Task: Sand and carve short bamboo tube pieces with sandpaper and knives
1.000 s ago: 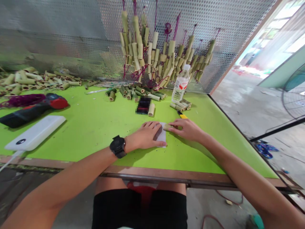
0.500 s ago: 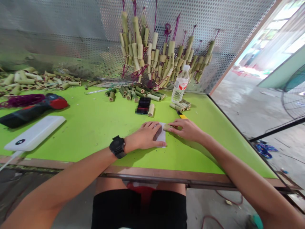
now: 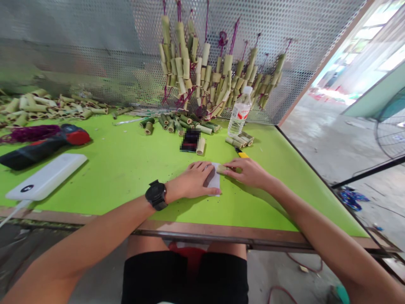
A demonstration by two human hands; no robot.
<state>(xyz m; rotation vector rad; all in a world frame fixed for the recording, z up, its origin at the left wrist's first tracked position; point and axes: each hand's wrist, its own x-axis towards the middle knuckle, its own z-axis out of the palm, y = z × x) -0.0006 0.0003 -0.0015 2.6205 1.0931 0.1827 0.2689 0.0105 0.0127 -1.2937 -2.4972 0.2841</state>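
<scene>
My left hand [image 3: 198,180] lies flat with its fingers stretched out, pressing a small pale sheet [image 3: 214,182] onto the green table. A short bamboo piece [image 3: 222,168] is pinched in my right hand [image 3: 243,172], its end at the upper right edge of the sheet. Just beyond my right hand rests a yellow and black utility knife [image 3: 242,153], partly hidden by it. Another short bamboo tube [image 3: 200,146] stands by a dark pixelated object [image 3: 190,140] beyond my left hand.
A water bottle [image 3: 240,112] and bamboo tubes [image 3: 239,139] stand at the back right. Bamboo strings [image 3: 228,63] hang on the perforated panel. To the left are a power tool [image 3: 47,145], a white power bank [image 3: 47,176], purple cord [image 3: 28,134] and piled bamboo [image 3: 41,104].
</scene>
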